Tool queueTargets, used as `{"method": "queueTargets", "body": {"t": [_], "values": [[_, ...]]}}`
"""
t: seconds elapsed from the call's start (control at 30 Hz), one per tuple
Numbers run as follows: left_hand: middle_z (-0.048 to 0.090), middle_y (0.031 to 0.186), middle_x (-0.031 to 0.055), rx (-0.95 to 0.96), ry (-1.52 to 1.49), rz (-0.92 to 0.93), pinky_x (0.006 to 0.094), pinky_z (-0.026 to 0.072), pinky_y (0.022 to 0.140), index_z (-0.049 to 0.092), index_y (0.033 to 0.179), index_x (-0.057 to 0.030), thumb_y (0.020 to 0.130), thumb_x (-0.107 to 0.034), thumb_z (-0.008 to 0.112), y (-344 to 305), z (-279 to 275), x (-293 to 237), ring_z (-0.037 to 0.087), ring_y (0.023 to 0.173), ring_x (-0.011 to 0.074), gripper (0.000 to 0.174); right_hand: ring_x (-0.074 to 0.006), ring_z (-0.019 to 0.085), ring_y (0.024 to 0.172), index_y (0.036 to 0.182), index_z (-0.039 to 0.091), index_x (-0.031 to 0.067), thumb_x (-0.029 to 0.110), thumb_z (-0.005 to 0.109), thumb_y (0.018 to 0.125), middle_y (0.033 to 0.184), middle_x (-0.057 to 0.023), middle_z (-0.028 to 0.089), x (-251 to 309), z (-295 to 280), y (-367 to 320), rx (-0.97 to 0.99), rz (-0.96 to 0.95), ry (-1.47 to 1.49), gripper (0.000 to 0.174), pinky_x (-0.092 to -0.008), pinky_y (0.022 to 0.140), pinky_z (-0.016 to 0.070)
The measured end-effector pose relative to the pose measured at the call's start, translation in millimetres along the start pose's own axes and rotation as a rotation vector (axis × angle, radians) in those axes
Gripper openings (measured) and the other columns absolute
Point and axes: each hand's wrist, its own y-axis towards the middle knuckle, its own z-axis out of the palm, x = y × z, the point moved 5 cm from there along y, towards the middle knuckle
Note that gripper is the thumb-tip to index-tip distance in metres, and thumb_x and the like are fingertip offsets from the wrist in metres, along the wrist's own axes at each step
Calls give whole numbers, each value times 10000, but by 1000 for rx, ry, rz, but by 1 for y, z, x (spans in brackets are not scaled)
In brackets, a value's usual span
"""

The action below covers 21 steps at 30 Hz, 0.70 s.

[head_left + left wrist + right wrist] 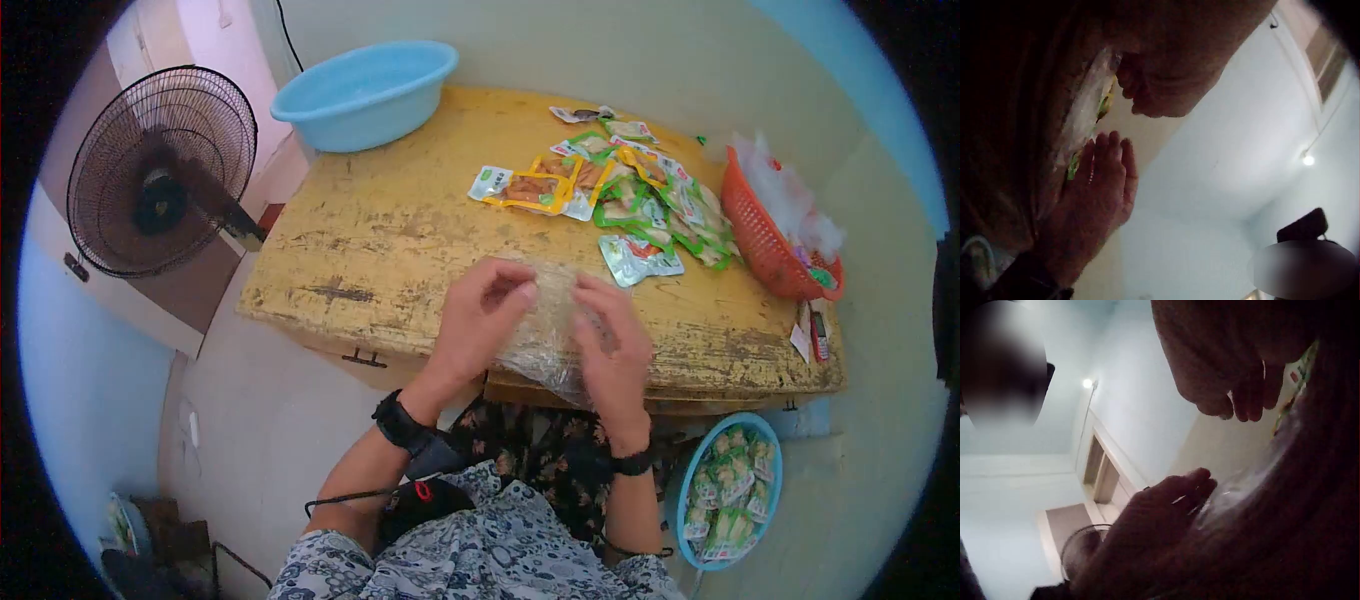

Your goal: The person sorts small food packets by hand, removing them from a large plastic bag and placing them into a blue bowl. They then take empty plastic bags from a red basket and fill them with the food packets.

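A crinkled clear plastic bag (pixel 545 330) lies at the table's front edge, between the two hands. On its left side is my left hand (pixel 480 318), fingers bent loosely and thumb near the bag's edge; contact is hard to tell. At its right side my right hand (pixel 615 350) has its fingers extended and slightly bent, beside or on the plastic. In the left wrist view the plastic (pixel 1082 115) shows below both hands, with the right hand (pixel 1100 194) seen flat-fingered. The right wrist view shows the left hand (pixel 1154 512) with fingers nearly straight near the plastic (pixel 1235 494).
Several snack packets (pixel 640 195) are heaped on the yellow table (pixel 370 230). A blue basin (pixel 365 95) stands at the back left, a red basket (pixel 765 230) with plastic bags at the right. A basin (pixel 685 500) of packets is below right; a fan (pixel 160 170) stands left.
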Motion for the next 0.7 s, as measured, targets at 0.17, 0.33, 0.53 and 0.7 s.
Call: {"method": "queueTargets", "body": {"t": [0.17, 0.33, 0.53, 0.7], "values": [[694, 934, 29, 264, 462, 246, 324, 497, 817, 727, 931, -82, 866, -158, 788, -7, 22, -24, 612, 883, 176, 117, -341, 627, 1009, 1009, 694, 55, 125, 759, 843, 1081, -134, 649, -9, -51, -23, -222, 92, -479, 191, -452, 854, 515], [691, 893, 27, 331, 489, 277, 357, 485, 851, 734, 889, -94, 826, -170, 818, -7, 31, -32, 607, 915, 220, 129, -344, 596, 899, 940, 683, 78, 204, 808, 799, 966, -112, 602, 8, -51, -34, -127, -66, -735, 227, -450, 786, 488], [678, 850, 26, 369, 533, 345, 361, 478, 844, 732, 870, -89, 846, -198, 807, -8, 31, -30, 590, 891, 221, 134, -317, 611, 918, 912, 695, 89, 115, 792, 799, 950, -96, 646, -2, -30, -42, -168, 37, -436, 151, -437, 804, 496], [642, 835, 39, 365, 503, 236, 348, 476, 815, 715, 879, -74, 923, -235, 745, -7, 29, -27, 581, 892, 210, 170, -304, 628, 882, 928, 721, 78, 25, 785, 769, 943, -91, 669, 21, -32, -31, -265, -67, -383, 179, -421, 764, 515]]}}
